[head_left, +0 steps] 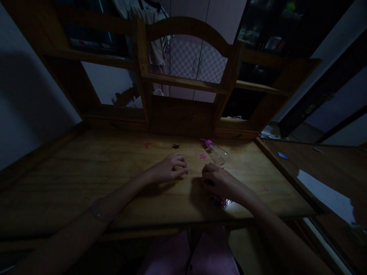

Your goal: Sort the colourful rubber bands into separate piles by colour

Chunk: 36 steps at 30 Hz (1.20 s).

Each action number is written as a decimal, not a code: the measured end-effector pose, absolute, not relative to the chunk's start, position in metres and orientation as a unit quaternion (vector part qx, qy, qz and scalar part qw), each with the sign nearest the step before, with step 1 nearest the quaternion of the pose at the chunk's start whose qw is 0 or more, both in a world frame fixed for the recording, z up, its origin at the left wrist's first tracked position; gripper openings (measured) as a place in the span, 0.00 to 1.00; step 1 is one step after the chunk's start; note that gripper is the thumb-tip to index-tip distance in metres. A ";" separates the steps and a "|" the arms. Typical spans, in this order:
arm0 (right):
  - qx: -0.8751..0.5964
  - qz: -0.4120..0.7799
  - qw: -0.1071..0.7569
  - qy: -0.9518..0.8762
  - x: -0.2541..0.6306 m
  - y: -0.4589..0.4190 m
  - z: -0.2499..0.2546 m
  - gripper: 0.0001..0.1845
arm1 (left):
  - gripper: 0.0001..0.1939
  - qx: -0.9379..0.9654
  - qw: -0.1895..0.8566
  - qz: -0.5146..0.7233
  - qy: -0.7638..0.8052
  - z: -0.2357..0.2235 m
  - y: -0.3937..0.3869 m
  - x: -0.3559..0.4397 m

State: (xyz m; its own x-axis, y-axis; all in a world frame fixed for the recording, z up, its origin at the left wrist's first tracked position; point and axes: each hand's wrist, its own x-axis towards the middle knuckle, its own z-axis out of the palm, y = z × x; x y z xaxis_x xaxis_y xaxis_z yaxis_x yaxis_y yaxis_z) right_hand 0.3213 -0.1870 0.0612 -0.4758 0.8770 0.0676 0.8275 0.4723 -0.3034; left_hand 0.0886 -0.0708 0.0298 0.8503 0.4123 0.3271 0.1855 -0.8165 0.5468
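My left hand (172, 167) hovers low over the wooden desk, thumb and forefinger tips drawn together; anything between them is too small to make out. Just below it lies a little group of yellow pieces (176, 183). My right hand (215, 178) is curled downward with its fingertips pressed together and partly hidden, so what it holds does not show. Under its wrist side sits a mixed pile of small coloured pieces (220, 201), thin like bands or clips. Farther back are small pink pieces (203, 156), black pieces (176, 146) and red-orange pieces (148, 144).
A clear bottle (219, 154) with a pink top lies on its side behind my right hand. The desk (114, 152) has a wooden shelf unit (183, 114) along its back. To the right, a lower surface holds white paper (327, 194) and a blue card (283, 155). The room is dim.
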 end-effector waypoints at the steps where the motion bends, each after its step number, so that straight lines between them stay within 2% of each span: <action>1: -0.501 0.115 0.117 -0.850 0.322 -0.186 0.062 0.07 | 0.15 0.923 0.249 0.237 0.175 0.030 -0.069 0.089; 7: -0.490 0.170 0.181 -0.836 0.317 -0.177 0.072 0.10 | 0.17 0.841 0.222 0.387 0.305 0.032 -0.055 0.086; 11: -0.486 0.183 0.187 -0.834 0.283 -0.163 0.070 0.12 | 0.19 0.784 0.215 0.449 0.371 0.029 -0.043 0.081; 15: -0.445 0.197 0.168 -0.857 0.261 -0.150 0.066 0.13 | 0.19 0.767 0.208 0.458 0.398 0.025 -0.035 0.077; 19: -0.471 0.184 0.161 -0.848 0.282 -0.152 0.072 0.15 | 0.19 0.768 0.201 0.459 0.400 0.025 -0.036 0.077; 25: -0.493 0.148 0.030 -0.857 0.314 -0.178 0.082 0.08 | 0.19 0.778 0.195 0.446 0.397 0.023 -0.040 0.082; 29: -0.495 0.084 -0.023 -0.864 0.306 -0.186 0.073 0.08 | 0.18 0.780 0.191 0.452 0.388 0.021 -0.039 0.082; 32: -0.498 0.070 -0.018 -0.864 0.305 -0.183 0.066 0.07 | 0.18 0.777 0.185 0.458 0.391 0.021 -0.039 0.081; 36: -0.502 0.171 0.047 -0.846 0.319 -0.173 0.067 0.07 | 0.18 0.780 0.175 0.455 0.393 0.023 -0.040 0.081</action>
State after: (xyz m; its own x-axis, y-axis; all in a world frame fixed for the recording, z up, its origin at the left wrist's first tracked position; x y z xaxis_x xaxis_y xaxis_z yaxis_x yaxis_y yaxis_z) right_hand 0.3188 -0.1727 0.0675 -0.4907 0.8665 -0.0918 0.8342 0.4367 -0.3368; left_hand 0.0808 -0.0400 0.0230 0.2774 0.7717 0.5723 0.4525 -0.6304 0.6307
